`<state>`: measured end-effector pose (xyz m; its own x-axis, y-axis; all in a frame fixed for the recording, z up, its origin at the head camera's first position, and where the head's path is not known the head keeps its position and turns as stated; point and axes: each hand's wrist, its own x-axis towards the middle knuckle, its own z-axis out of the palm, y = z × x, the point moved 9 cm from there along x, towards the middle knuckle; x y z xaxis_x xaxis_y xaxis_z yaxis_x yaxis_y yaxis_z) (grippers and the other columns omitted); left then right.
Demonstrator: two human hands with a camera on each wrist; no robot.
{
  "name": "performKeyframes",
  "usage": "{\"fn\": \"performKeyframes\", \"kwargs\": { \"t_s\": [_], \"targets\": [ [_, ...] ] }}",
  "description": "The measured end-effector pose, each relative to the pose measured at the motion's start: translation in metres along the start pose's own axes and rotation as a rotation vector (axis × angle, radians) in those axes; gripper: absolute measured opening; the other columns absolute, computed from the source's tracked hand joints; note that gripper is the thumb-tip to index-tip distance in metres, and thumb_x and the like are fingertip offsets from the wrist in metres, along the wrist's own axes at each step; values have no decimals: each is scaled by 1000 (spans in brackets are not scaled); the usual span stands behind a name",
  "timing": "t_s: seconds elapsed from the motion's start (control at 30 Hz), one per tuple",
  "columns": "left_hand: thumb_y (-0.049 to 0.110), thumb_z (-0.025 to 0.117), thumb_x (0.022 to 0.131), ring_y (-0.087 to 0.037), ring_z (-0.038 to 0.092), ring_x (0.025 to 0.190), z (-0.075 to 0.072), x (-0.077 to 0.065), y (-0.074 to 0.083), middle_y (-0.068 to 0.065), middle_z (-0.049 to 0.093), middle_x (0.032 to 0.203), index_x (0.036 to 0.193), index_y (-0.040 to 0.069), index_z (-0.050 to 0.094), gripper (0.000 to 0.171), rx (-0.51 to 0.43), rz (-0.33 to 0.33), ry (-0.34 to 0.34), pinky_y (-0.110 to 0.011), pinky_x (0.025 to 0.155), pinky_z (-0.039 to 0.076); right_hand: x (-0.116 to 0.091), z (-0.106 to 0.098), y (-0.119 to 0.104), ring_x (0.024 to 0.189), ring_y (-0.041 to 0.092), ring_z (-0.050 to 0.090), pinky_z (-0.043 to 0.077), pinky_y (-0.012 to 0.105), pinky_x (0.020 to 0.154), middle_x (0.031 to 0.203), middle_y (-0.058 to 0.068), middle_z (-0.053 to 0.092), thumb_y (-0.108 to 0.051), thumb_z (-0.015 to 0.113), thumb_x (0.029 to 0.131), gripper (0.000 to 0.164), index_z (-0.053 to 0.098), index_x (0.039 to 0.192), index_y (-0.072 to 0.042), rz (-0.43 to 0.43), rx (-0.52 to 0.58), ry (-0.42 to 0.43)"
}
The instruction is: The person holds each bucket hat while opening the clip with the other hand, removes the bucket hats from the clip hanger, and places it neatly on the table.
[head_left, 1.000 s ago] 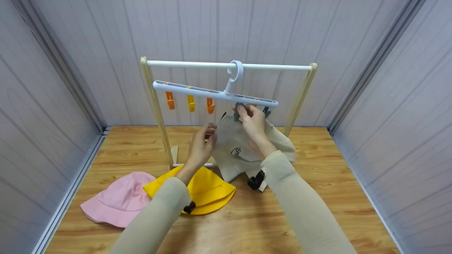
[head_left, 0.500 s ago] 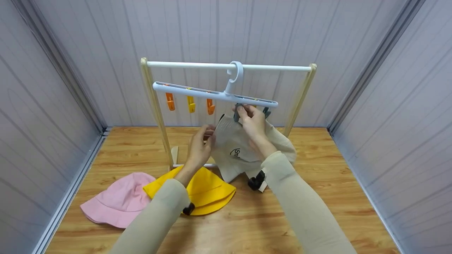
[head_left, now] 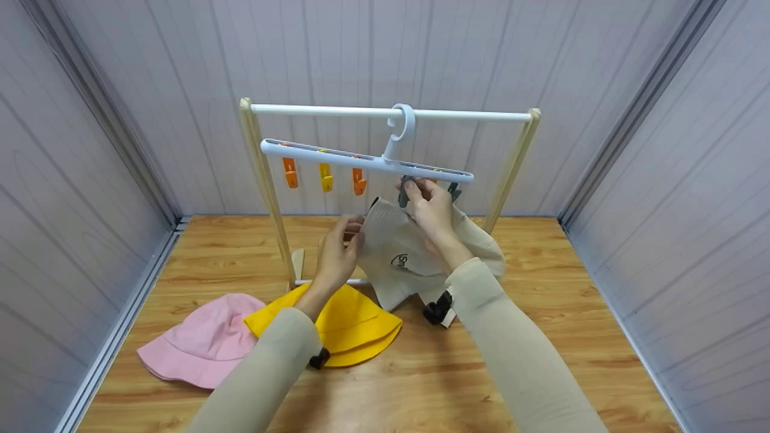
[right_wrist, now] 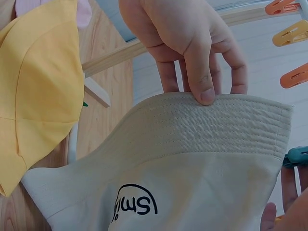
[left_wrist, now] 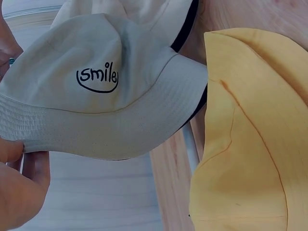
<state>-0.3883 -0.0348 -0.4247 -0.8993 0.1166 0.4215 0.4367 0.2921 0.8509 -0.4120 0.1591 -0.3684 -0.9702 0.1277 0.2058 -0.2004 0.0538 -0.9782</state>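
Note:
A beige bucket hat [head_left: 391,258] printed "smile" hangs below the pale blue hanger [head_left: 337,157]. My left hand [head_left: 340,249] pinches its brim at the left edge; in the right wrist view the thumb [right_wrist: 199,77] lies on the near face and fingers reach behind. Up at the hanger's right half, my right hand [head_left: 432,207] pinches a dark green clothespin [head_left: 403,192] between thumb and fingers. In the right wrist view that clothespin [right_wrist: 297,156] is right at the brim's corner. More beige fabric [head_left: 481,240] with a dark edge shows behind, below another dark clothespin [head_left: 455,191].
The hanger hooks over the white bar [head_left: 325,110] of a wooden-sided rack [head_left: 264,180], its right end tilted lower. Orange and yellow clothespins [head_left: 325,177] hang on its left half. A yellow hat [head_left: 355,325] and a pink hat [head_left: 204,343] lie on the wood-grain table [head_left: 541,337].
My left hand and the pinched brim have shifted slightly left and down, drawing the brim's corner a little away from the clothespin. My right hand has barely moved.

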Motion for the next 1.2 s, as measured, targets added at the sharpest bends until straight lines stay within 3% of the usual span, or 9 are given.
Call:
{"fn": "performKeyframes", "kwargs": {
  "t_s": [0.77,1.2],
  "targets": [
    [3,55,98,-20,62,97,-5,-6,-5,-4,65,111,115,15,61,22,-34,-26,8,-36,87,55,-4,2,0,118,17,57,42,33,105,125,17,64,-24,54,101,32,61,126,-5,-4,51,-52],
    [5,56,98,-20,63,97,-7,-6,-5,-5,66,111,116,14,61,21,-12,-9,12,-38,86,54,-3,4,0,119,17,58,43,29,104,121,10,67,-21,54,101,37,56,132,0,-27,70,-67]
  ]
}}
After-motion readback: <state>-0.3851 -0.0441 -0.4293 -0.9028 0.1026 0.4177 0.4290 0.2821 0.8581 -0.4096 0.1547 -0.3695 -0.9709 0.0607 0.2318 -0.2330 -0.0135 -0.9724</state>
